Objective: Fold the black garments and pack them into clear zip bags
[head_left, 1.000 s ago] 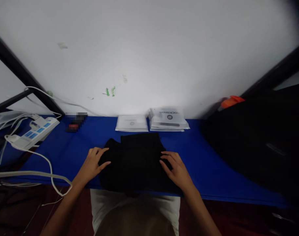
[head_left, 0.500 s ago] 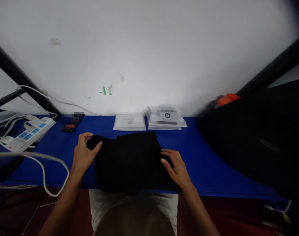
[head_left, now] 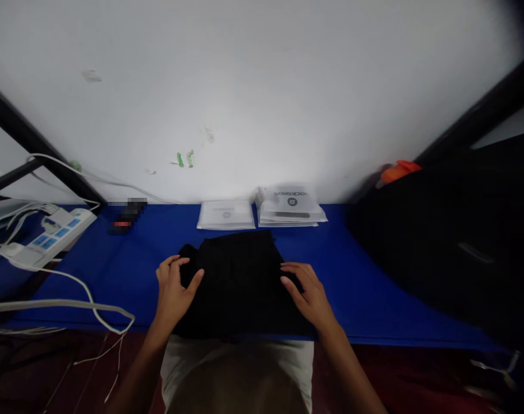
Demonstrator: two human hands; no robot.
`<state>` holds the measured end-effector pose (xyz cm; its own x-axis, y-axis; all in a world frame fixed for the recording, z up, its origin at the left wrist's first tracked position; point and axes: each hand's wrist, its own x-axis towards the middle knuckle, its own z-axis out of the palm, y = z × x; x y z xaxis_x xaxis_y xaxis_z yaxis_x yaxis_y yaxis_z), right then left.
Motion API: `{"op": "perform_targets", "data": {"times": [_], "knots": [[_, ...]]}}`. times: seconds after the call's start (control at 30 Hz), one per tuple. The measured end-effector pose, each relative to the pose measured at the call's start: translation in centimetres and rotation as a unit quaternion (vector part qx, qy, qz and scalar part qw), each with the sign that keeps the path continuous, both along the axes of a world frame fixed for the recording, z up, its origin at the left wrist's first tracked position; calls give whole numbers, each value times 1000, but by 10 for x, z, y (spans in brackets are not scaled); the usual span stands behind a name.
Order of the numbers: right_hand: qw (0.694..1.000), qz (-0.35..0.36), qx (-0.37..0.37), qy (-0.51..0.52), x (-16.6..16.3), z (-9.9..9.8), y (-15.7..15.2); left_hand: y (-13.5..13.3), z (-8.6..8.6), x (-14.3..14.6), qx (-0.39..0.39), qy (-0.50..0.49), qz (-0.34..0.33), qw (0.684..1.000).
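Observation:
A folded piece of black cloth (head_left: 240, 287) lies at the front of the blue table, close to my body. My left hand (head_left: 174, 290) is closed around its left edge, thumb on top, with a small bunched part of the cloth between thumb and fingers. At the right edge, my right hand (head_left: 307, 294) grips the cloth between thumb and fingers. The fabric is so dark that its folds and the kind of garment cannot be made out.
Against the wall lie a flat white packet (head_left: 226, 215) and a stack of printed clear bags (head_left: 291, 206). A white power strip (head_left: 50, 238) with looping cables and a dark handheld object (head_left: 127, 217) are at left. A large black fabric mass (head_left: 443, 247) covers the right side.
My left hand has moved right and slightly toward me, bringing the cloth's left edge inward, so the cloth looks narrower. The right hand has stayed nearly still. A white cable at left has shifted.

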<state>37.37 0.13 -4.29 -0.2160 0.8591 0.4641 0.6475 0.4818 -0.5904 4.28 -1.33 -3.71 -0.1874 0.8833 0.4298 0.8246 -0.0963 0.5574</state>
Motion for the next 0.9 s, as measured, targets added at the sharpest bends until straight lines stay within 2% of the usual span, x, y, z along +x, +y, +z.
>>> {"op": "perform_targets", "data": {"times": [0.07, 0.13, 0.27, 0.3, 0.37, 0.43, 0.5, 0.63, 0.8, 0.9], "knots": [[1000, -3, 2, 4, 0, 0, 1, -3, -5, 0, -45, 46, 0, 998], [1000, -5, 2, 5, 0, 0, 1, -3, -3, 4, -45, 60, -1, 997], [1000, -3, 1, 8, 0, 1, 0, 3, 18, 24, 85, 19, 14, 996], [1000, -3, 0, 10, -1, 1, 0, 5, 24, 30, 102, 10, -16, 995], [1000, -4, -2, 14, -1, 1, 0, 9, 32, 42, 60, 24, -156, 986], [1000, -2, -1, 17, -1, 1, -1, 13, 35, 52, -33, 76, -317, 945], [1000, 8, 2, 16, 0, 2, -2, 17, 35, 58, -93, 132, -386, 908], [998, 58, 15, -2, -5, 15, -4, 23, 40, 62, -98, 168, -367, 910], [985, 153, 5, -81, -32, 34, 4, 24, 54, 61, -74, 74, -391, 914], [972, 203, 10, -117, -46, 35, 13, 31, 59, 57, -86, 19, -435, 896]]}}
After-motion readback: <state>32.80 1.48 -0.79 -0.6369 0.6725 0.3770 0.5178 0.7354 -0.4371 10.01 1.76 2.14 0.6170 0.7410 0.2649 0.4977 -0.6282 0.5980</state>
